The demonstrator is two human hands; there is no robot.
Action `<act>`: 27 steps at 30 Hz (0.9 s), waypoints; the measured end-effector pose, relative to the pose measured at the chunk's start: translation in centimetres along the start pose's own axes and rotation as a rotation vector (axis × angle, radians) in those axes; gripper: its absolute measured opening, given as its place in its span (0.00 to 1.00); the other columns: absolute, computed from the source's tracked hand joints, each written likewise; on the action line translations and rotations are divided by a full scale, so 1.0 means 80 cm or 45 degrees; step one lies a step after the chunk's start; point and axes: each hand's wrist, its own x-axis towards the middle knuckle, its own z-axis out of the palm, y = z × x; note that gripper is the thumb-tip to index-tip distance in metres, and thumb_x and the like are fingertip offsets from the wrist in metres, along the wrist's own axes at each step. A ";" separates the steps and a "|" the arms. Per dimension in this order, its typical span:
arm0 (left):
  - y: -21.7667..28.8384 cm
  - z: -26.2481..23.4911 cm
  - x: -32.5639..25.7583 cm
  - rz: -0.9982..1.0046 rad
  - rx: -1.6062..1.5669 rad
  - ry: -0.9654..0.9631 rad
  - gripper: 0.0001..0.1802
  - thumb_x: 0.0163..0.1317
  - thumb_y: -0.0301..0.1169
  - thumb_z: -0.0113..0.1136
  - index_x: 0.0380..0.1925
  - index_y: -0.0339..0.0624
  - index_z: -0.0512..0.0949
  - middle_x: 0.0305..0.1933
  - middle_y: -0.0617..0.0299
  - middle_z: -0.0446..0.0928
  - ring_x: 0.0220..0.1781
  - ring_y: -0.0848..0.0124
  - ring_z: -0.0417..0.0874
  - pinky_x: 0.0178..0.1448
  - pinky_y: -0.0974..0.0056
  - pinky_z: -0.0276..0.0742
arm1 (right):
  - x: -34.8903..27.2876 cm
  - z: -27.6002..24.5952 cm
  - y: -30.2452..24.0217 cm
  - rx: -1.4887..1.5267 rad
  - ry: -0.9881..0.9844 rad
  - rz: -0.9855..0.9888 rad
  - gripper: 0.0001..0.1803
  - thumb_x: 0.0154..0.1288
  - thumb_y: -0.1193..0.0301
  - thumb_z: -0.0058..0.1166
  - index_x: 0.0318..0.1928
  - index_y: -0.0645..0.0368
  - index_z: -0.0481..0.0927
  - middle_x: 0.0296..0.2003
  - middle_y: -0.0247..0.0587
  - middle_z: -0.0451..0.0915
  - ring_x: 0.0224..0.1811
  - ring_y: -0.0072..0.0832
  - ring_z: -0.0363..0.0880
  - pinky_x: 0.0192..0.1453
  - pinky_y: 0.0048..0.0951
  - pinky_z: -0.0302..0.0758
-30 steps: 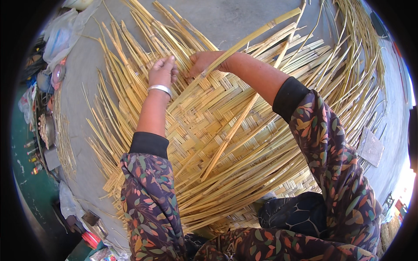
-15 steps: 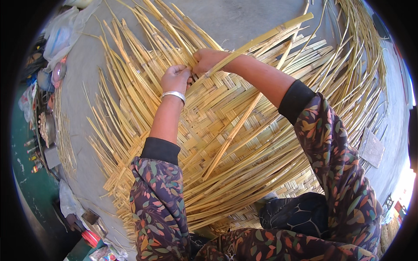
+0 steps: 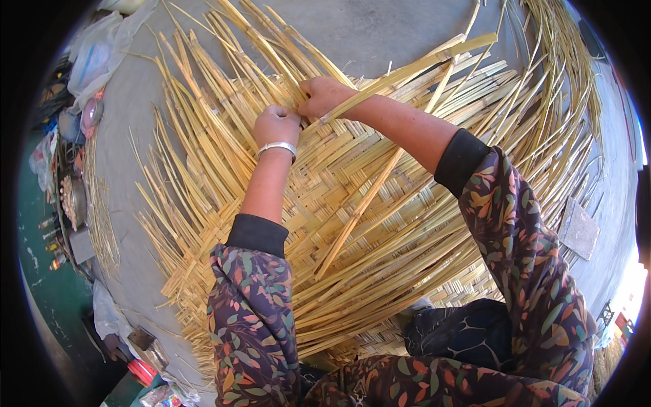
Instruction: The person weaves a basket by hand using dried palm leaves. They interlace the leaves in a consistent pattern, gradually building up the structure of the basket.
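- Head view: the mat (image 3: 336, 166) lies on the grey floor (image 3: 390, 30), its middle closely woven; loose strips (image 3: 468, 102) around it remain unwoven.
- Left hand (image 3: 277, 127) and right hand (image 3: 325, 97) sit close together at its far edge, fingers curled; whether either clamps a strip, I cannot tell.

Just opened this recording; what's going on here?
A person is working with both hands on a woven mat of pale flat strips. The left hand and right hand are close together near its far side; their exact grip is hidden. A long strip crosses over the right forearm, and loose strip ends fan out leftward.
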 end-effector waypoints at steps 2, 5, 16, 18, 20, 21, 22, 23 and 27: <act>-0.004 0.004 0.002 -0.009 -0.009 0.012 0.09 0.47 0.31 0.65 0.23 0.36 0.78 0.24 0.54 0.79 0.29 0.63 0.82 0.37 0.63 0.76 | -0.002 0.000 -0.002 -0.003 0.012 0.015 0.18 0.50 0.63 0.55 0.35 0.67 0.78 0.31 0.56 0.79 0.36 0.43 0.79 0.42 0.38 0.72; 0.009 -0.001 -0.006 -0.146 -0.164 -0.071 0.09 0.47 0.31 0.65 0.24 0.36 0.78 0.25 0.53 0.80 0.29 0.62 0.81 0.39 0.63 0.75 | -0.004 -0.001 -0.004 0.001 0.019 0.027 0.18 0.51 0.63 0.54 0.35 0.67 0.78 0.30 0.57 0.79 0.36 0.43 0.79 0.42 0.38 0.72; 0.030 -0.002 -0.023 -0.041 0.224 0.018 0.11 0.46 0.33 0.69 0.26 0.38 0.79 0.30 0.54 0.81 0.33 0.64 0.81 0.42 0.64 0.75 | -0.015 0.003 -0.010 -0.074 0.093 0.067 0.20 0.51 0.61 0.55 0.40 0.64 0.79 0.37 0.57 0.80 0.43 0.47 0.79 0.49 0.39 0.74; 0.030 -0.001 -0.022 -0.059 0.237 0.003 0.12 0.46 0.33 0.69 0.27 0.38 0.80 0.31 0.53 0.81 0.34 0.64 0.82 0.43 0.64 0.75 | -0.018 0.001 -0.012 -0.056 0.080 0.076 0.20 0.51 0.60 0.55 0.39 0.63 0.79 0.37 0.57 0.79 0.44 0.46 0.78 0.50 0.39 0.73; 0.026 0.000 -0.019 -0.069 0.241 0.000 0.12 0.46 0.34 0.69 0.27 0.38 0.80 0.31 0.53 0.82 0.35 0.63 0.82 0.43 0.64 0.75 | -0.018 0.001 -0.013 -0.038 0.071 0.073 0.20 0.51 0.60 0.55 0.39 0.63 0.79 0.37 0.57 0.79 0.44 0.46 0.78 0.50 0.39 0.73; 0.028 0.000 -0.019 -0.075 0.239 -0.008 0.12 0.46 0.33 0.68 0.28 0.38 0.80 0.31 0.53 0.82 0.35 0.63 0.82 0.44 0.64 0.75 | -0.017 0.002 -0.011 -0.033 0.071 0.069 0.20 0.51 0.60 0.55 0.39 0.62 0.79 0.38 0.57 0.79 0.44 0.46 0.78 0.50 0.39 0.73; 0.031 -0.001 -0.021 -0.081 0.238 -0.016 0.12 0.47 0.33 0.68 0.29 0.38 0.81 0.32 0.52 0.82 0.36 0.63 0.82 0.44 0.64 0.75 | -0.017 0.002 -0.010 -0.028 0.071 0.066 0.20 0.51 0.59 0.55 0.39 0.62 0.79 0.38 0.57 0.79 0.44 0.46 0.78 0.49 0.39 0.73; 0.033 -0.002 -0.021 -0.087 0.237 -0.023 0.12 0.47 0.33 0.68 0.30 0.38 0.81 0.32 0.52 0.82 0.36 0.63 0.82 0.44 0.64 0.75 | -0.017 0.002 -0.008 -0.023 0.082 0.049 0.19 0.51 0.60 0.55 0.38 0.63 0.78 0.36 0.57 0.79 0.42 0.46 0.78 0.47 0.39 0.73; 0.025 0.003 -0.016 -0.020 0.247 -0.049 0.14 0.49 0.36 0.65 0.31 0.36 0.81 0.34 0.47 0.81 0.37 0.55 0.82 0.44 0.60 0.75 | -0.016 0.005 -0.003 -0.010 0.119 0.010 0.17 0.51 0.63 0.55 0.35 0.65 0.76 0.33 0.57 0.79 0.37 0.47 0.78 0.43 0.40 0.72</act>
